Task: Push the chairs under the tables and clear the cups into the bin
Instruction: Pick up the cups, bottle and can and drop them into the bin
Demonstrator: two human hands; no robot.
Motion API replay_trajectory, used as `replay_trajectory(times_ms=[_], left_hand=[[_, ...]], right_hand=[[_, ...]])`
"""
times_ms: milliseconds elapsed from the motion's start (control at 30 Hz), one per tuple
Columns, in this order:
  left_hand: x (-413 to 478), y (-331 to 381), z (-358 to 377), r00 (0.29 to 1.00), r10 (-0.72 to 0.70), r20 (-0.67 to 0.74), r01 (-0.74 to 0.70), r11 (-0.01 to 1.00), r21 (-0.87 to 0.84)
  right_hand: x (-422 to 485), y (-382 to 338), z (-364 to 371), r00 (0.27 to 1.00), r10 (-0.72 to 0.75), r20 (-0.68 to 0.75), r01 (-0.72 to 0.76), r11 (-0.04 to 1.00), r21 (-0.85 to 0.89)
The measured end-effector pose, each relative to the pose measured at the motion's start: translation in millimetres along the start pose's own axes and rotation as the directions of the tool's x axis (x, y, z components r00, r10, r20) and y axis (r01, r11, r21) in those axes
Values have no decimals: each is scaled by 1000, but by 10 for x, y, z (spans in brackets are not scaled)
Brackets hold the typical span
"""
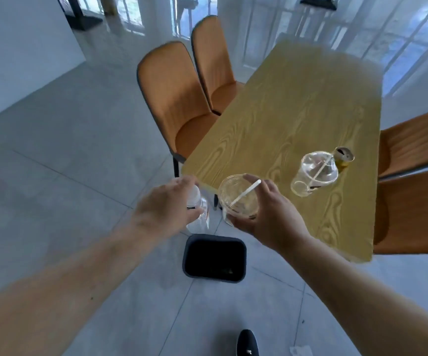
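My left hand (165,204) grips a clear plastic bottle (199,217) by its upper part, held above the floor just off the table's near corner. My right hand (272,214) holds a clear lidded cup with a white straw (238,196) over that corner. Directly below both hands a dark bin (192,255) stands open on the floor. On the wooden table (297,111) remain a second clear domed cup with a straw (315,173) and a gold can (343,156) touching it. Two orange chairs (174,98) stand at the left side, seats partly under the table.
Two more orange chairs (413,176) stand at the table's right side. Grey tiled floor spreads to the left and behind me. My dark shoe (247,343) is near the bottom edge, with a scrap of paper (301,352) beside it. Other table bases (84,21) stand far back.
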State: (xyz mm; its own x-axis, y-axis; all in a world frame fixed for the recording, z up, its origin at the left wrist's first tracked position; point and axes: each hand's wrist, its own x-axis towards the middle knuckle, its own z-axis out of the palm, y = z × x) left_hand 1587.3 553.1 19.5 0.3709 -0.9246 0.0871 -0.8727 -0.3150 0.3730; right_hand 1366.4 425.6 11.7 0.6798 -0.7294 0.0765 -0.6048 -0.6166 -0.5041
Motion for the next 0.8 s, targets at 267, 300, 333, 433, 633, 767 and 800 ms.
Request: replay_trajectory(times_ms=[267,300,333,433,633,767,800], left_hand=[[-329,-813,2403,993,-3,117,12,997,-78],[-367,-889,2595,992,4,126,7,996,-85],[-402,-953,2762,990,16,139,-5,997,-83],[-433,-1066,3106,985,21,170,-10,998,-65],[-276,-992,3168,976,-24,217,27,1000,-11],[-251,-690,2616,979,23,202,-19,1000,-23],[-227,-571,2406,981,32,193,-25,999,-38]], right_hand=[[-381,1367,2235,965,163,208,-154,986,-59],[-408,1487,2426,960,177,216,-170,984,-55],[-434,1590,2591,957,189,220,-180,982,-60],[-472,1795,2936,952,223,210,-212,974,-78],[-454,1828,3001,939,272,211,-258,962,-94],[-563,1490,2442,942,273,194,-262,962,-84],[-597,1374,2219,944,270,187,-258,962,-90]])
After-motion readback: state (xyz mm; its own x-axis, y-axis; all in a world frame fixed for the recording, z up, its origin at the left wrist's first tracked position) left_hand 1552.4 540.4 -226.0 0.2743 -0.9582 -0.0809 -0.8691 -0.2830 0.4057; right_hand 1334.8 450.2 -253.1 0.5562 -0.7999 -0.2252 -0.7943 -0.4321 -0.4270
